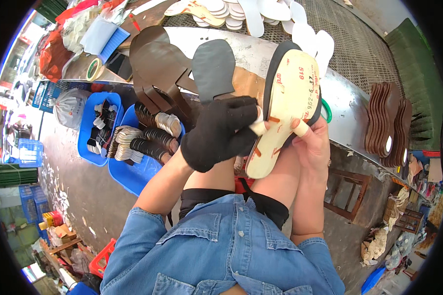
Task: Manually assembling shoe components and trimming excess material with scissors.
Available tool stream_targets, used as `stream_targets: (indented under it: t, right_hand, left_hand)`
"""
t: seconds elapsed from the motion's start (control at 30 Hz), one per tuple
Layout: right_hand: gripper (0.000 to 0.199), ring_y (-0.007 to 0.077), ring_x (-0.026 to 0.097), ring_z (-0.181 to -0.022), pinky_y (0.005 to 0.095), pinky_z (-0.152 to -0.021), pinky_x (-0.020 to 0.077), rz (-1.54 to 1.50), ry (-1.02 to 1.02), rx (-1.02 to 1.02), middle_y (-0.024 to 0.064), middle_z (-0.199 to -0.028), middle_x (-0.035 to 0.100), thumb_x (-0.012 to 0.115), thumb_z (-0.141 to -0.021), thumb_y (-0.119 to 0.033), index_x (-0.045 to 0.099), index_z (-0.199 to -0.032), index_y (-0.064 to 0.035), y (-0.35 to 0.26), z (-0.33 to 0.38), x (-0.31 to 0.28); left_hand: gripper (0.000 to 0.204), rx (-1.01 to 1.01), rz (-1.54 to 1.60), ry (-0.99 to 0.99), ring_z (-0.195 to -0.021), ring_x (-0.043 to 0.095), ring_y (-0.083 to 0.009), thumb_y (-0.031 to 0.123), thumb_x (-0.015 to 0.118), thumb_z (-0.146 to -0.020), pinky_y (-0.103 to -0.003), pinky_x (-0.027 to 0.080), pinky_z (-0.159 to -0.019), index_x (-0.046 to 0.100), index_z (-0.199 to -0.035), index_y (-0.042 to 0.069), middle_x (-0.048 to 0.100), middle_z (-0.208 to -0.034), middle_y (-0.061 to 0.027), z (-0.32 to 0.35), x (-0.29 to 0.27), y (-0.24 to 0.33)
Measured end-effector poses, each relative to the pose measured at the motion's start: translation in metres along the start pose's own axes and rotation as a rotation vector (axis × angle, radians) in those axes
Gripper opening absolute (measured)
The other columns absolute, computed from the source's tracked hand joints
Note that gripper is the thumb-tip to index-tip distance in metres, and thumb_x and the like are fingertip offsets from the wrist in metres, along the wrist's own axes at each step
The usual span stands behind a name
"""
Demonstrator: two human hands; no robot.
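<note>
A cream insole board (289, 93) with printed marks is held tilted above my lap. Black material (275, 61) shows round its far end and along its left edge. My left hand (221, 132), in a black glove with the thumb and a fingertip bare or wrapped, is closed on the board's left edge. My right hand (314, 145) grips the opposite edge, its taped thumb pressed on the face and its fingers hidden beneath. Past my left hand, a black sole-shaped piece (213, 68) lies on the bench among brown leather pieces (155, 56).
Blue bins (125, 179) with bundled straps stand on the floor at left. White insoles (261, 12) are piled on the far mesh surface. Stacked brown soles (380, 118) and a green bristled panel (418, 83) are at right. A tape roll (94, 69) sits at upper left.
</note>
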State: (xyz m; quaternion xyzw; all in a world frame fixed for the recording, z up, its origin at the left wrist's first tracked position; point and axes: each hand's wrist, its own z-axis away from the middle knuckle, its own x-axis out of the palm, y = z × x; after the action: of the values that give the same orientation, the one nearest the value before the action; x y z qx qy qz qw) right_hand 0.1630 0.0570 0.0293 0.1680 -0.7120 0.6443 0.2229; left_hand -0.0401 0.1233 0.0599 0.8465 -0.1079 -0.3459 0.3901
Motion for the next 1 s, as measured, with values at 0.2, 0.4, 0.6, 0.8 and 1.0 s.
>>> stream_targets:
  t: [0.2, 0.4, 0.6, 0.8, 1.0]
  right_hand:
    - [0.034, 0.0176, 0.063, -0.1, 0.0317, -0.088, 0.0499, 0.061, 0.04, -0.061, 0.0123, -0.11, 0.065, 0.064, -0.083, -0.001, 0.057, -0.117, 0.0038, 0.006, 0.001, 0.01]
    - [0.038, 0.0165, 0.064, -0.096, 0.0277, -0.082, 0.0523, -0.2, -0.035, -0.027, 0.0106, -0.108, 0.065, 0.062, -0.086, -0.007, 0.053, -0.123, -0.0009, 0.01, 0.001, 0.007]
    - [0.037, 0.0186, 0.064, -0.097, 0.0317, -0.083, 0.0529, -0.003, 0.081, -0.103, 0.0121, -0.111, 0.065, 0.065, -0.084, -0.003, 0.055, -0.119, 0.0039, 0.017, 0.003, 0.005]
    - [0.034, 0.0188, 0.065, -0.094, 0.0318, -0.08, 0.0532, -0.124, 0.007, -0.007, 0.0124, -0.108, 0.066, 0.066, -0.083, -0.002, 0.057, -0.115, 0.0047, 0.009, 0.004, 0.016]
    - [0.029, 0.0156, 0.066, -0.083, 0.0272, -0.063, 0.0555, 0.165, 0.092, -0.011, 0.0118, -0.1, 0.067, 0.066, -0.083, -0.002, 0.059, -0.111, 0.0045, 0.01, 0.011, 0.037]
  left_hand:
    - [0.015, 0.067, -0.271, -0.034, -0.07, 0.059, -0.0254, 0.011, 0.067, -0.074, -0.035, 0.047, -0.06, 0.059, -0.085, 0.006, 0.055, -0.075, -0.008, -0.003, 0.002, 0.012]
    - [0.016, -0.378, 0.503, 0.064, -0.062, 0.054, -0.0056, 0.016, 0.065, -0.086, -0.026, 0.043, -0.056, 0.059, -0.092, 0.003, 0.055, -0.066, -0.003, 0.01, 0.021, 0.003]
    - [0.034, -0.358, 0.081, -0.027, -0.057, 0.052, -0.0297, 0.026, 0.073, -0.076, -0.035, 0.042, -0.055, 0.051, -0.08, 0.001, 0.053, -0.066, -0.0153, 0.012, 0.019, -0.005]
    - [0.038, -0.37, 0.656, 0.257, -0.068, 0.056, -0.0165, 0.04, 0.055, -0.092, -0.03, 0.047, -0.061, 0.057, -0.096, 0.003, 0.059, -0.083, -0.0045, 0.016, 0.024, -0.014]
    - [0.037, -0.491, 0.8, 0.406, -0.09, 0.061, -0.0244, 0.029, 0.05, -0.095, -0.03, 0.051, -0.076, 0.049, -0.12, 0.001, 0.059, -0.101, -0.0167, 0.001, 0.047, -0.044]
